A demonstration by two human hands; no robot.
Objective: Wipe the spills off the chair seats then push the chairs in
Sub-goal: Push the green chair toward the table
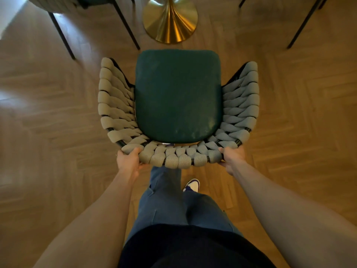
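Observation:
A chair with a dark green seat (177,93) and a curved backrest of thick grey woven cord (173,158) stands right below me, its front facing the table base. My left hand (128,161) grips the backrest rim at its left rear. My right hand (232,158) grips the rim at its right rear. The seat shows faint shiny smears near its back right corner. No cloth is in view.
The gold trumpet-shaped table base (170,20) stands on the herringbone wood floor just beyond the chair. Black legs of another chair (63,35) are at the top left, and further black legs (301,26) at the top right. My legs and one shoe (192,185) are behind the chair.

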